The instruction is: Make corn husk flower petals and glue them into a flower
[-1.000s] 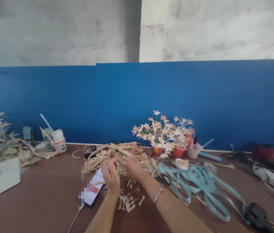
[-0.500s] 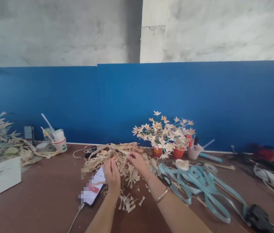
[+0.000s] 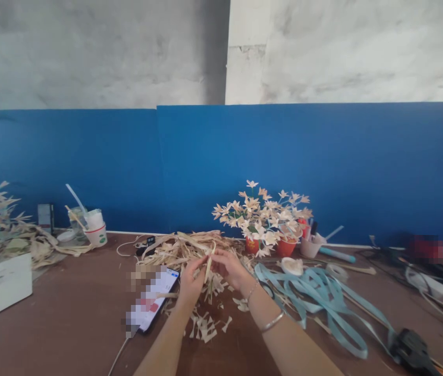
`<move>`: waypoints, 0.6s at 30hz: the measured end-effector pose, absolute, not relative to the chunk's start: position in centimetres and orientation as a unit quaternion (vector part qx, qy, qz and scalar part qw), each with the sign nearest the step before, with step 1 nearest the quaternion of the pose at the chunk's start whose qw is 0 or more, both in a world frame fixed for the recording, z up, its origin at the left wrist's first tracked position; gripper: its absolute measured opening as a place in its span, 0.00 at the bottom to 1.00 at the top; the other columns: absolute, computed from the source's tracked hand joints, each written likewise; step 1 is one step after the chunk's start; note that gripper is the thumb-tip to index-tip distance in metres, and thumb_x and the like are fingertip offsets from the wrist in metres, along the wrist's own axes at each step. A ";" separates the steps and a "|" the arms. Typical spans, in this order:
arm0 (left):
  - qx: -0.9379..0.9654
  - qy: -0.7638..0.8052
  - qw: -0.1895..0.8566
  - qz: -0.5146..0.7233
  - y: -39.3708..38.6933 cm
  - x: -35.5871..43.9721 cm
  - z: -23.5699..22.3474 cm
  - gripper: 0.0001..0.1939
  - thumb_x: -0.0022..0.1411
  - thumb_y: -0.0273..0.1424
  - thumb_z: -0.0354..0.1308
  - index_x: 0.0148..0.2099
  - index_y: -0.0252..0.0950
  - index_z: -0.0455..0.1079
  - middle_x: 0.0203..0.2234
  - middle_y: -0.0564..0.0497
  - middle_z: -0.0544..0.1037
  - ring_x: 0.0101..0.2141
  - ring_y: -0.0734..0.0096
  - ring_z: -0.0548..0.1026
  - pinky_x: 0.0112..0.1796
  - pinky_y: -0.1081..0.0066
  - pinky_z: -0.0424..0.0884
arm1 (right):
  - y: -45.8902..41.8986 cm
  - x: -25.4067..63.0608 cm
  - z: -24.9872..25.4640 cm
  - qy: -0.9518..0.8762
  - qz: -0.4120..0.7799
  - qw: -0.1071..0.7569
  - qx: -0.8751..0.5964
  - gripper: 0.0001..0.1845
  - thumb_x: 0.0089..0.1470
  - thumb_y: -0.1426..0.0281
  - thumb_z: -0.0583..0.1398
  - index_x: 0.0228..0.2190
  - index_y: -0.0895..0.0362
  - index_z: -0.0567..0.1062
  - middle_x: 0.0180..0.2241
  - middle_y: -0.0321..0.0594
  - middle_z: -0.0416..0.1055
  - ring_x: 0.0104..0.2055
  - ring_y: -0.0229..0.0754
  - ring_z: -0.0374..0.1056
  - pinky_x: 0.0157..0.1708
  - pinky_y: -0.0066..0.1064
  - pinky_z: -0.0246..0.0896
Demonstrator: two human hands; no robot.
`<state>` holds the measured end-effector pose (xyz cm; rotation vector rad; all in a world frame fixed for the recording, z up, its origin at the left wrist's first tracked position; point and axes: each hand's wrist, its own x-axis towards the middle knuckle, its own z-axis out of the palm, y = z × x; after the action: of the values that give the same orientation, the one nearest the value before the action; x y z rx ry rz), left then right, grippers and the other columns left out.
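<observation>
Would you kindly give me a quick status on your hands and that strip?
Right hand apparently pinching pale strip, left hand up against it. Heap of strips just beyond. Phone close beside left hand, not under it.

The left hand's grip (image 3: pixel 193 279) is now sitting farther from the counter's (image 3: pixel 88 313) left edge, closing the gap to the right hand's grip (image 3: pixel 231 269). That one, reaching into the pile of strips (image 3: pixel 190 243) a second ago, is now staying nearer the counter's right edge. Their fingertips are meeting at a pale strip (image 3: pixel 209 263), which is standing nearly upright between them (the hands were working apart before). The phone's (image 3: pixel 159 297) upper end is coming into view, and some scraps (image 3: pixel 241 304) are showing beside the right wrist.
</observation>
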<state>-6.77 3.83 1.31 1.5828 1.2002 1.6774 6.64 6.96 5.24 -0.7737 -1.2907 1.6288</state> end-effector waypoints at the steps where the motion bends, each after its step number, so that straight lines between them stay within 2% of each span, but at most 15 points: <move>1: 0.574 0.445 0.289 0.623 3.8 -6.7 1.5 0.14 0.50 0.27 0.57 0.41 0.34 0.75 0.37 0.45 0.79 0.40 0.61 0.74 0.45 0.62 0.67 | 6.9 6.7 5.3 -0.518 0.656 0.451 -0.312 0.15 0.37 0.60 0.65 0.23 0.58 0.70 0.20 0.32 0.66 0.22 0.32 0.61 0.27 0.26 0.57; 4: 0.561 0.464 0.312 0.611 3.8 -6.6 1.8 0.14 0.48 0.27 0.57 0.39 0.34 0.76 0.34 0.45 0.80 0.37 0.61 0.75 0.43 0.62 0.68 | 6.6 6.7 5.4 -0.520 0.642 0.464 -0.318 0.15 0.36 0.61 0.65 0.22 0.59 0.69 0.19 0.31 0.65 0.22 0.32 0.60 0.27 0.26 0.57; 7: 0.568 0.499 0.290 0.587 4.1 -6.7 1.6 0.11 0.47 0.27 0.56 0.34 0.35 0.77 0.30 0.47 0.80 0.34 0.61 0.75 0.40 0.61 0.68 | 6.4 6.6 5.6 -0.532 0.615 0.478 -0.332 0.13 0.38 0.62 0.63 0.21 0.59 0.68 0.19 0.31 0.65 0.23 0.33 0.61 0.28 0.27 0.58; 11: 0.476 0.538 0.281 0.637 4.5 -7.1 1.0 0.09 0.47 0.33 0.59 0.31 0.34 0.76 0.27 0.47 0.80 0.31 0.62 0.75 0.38 0.61 0.68 | 7.1 6.7 5.8 -0.545 0.552 0.511 -0.371 0.11 0.44 0.63 0.59 0.23 0.58 0.68 0.21 0.32 0.65 0.23 0.33 0.61 0.28 0.28 0.60; 14: 0.335 0.500 0.348 0.719 4.6 -7.3 1.0 0.15 0.45 0.36 0.62 0.34 0.32 0.74 0.27 0.47 0.79 0.30 0.65 0.75 0.34 0.67 0.69 | 7.8 6.8 5.6 -0.556 0.487 0.535 -0.409 0.11 0.44 0.64 0.58 0.30 0.58 0.71 0.29 0.37 0.69 0.28 0.37 0.64 0.33 0.31 0.62; 16: 0.268 0.454 0.416 0.741 4.6 -7.2 1.4 0.18 0.42 0.37 0.64 0.35 0.32 0.73 0.25 0.49 0.78 0.25 0.70 0.74 0.28 0.71 0.67 | 7.7 6.7 5.4 -0.571 0.434 0.547 -0.431 0.17 0.42 0.68 0.60 0.37 0.58 0.72 0.38 0.42 0.69 0.34 0.40 0.65 0.40 0.34 0.61; 18: 0.242 0.416 0.457 0.748 4.4 -6.8 2.0 0.18 0.38 0.37 0.67 0.32 0.32 0.72 0.23 0.50 0.78 0.23 0.75 0.72 0.26 0.75 0.65 | 6.9 6.5 5.1 -0.599 0.393 0.538 -0.444 0.19 0.40 0.69 0.61 0.39 0.58 0.73 0.42 0.45 0.69 0.38 0.42 0.65 0.43 0.36 0.59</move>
<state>-6.83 4.39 1.97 0.5955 1.0246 1.8436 6.55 6.91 5.08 -1.0563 -1.4249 0.9357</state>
